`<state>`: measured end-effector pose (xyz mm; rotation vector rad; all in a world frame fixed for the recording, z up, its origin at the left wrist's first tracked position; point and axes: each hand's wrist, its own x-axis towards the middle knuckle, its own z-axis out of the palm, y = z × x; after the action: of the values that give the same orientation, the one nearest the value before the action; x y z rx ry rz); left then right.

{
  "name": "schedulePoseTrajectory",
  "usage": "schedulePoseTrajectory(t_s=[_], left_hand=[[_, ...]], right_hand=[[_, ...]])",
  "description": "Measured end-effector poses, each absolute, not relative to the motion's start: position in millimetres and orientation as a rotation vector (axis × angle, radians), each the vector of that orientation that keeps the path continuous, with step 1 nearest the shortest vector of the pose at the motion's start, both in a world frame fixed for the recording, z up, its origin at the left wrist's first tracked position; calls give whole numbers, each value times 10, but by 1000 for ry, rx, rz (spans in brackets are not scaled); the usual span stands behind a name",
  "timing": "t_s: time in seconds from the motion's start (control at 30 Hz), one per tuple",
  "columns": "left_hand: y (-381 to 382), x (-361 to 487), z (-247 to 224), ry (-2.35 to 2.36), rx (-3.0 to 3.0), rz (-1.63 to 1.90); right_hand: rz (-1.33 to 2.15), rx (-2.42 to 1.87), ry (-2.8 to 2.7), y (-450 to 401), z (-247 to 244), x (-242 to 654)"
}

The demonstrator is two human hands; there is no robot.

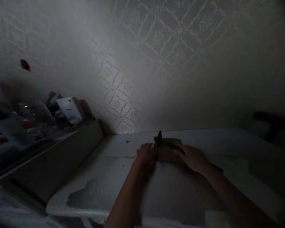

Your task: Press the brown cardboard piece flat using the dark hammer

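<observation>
My right hand (pixel 193 156) is closed round the handle of a hammer (pixel 159 139), whose dark head is at the left and whose handle end sticks out behind the hand. Under the hammer lies a brown block (pixel 167 155), flat-sided, perhaps wood; the dim light hides its material. At the block's left end my left hand (pixel 145 152) has its fingers curled against it, close beside the hammer head. Whether those fingers also pinch something small cannot be made out.
The white table (pixel 116 145) carries a grey patterned sheet (pixel 95 190) and small dark bits (pixel 127 141). At the left, a raised shelf (pixel 68 158) holds a white box (pixel 70 107) and clutter. A patterned wall stands behind; a dark blurred object (pixel 273 122) is at the right.
</observation>
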<state>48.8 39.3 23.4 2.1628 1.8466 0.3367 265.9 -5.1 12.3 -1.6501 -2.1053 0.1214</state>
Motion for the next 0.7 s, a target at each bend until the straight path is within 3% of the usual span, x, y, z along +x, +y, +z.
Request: schedulePoseTrajectory(t_s=[0.17, 0.7], left_hand=[[360, 498, 224, 1771, 2252, -33], [373, 496, 194, 1723, 2262, -123]], right_hand=[[100, -1650, -2086, -46, 122, 2658], [96, -1656, -2107, -31, 109, 2672]])
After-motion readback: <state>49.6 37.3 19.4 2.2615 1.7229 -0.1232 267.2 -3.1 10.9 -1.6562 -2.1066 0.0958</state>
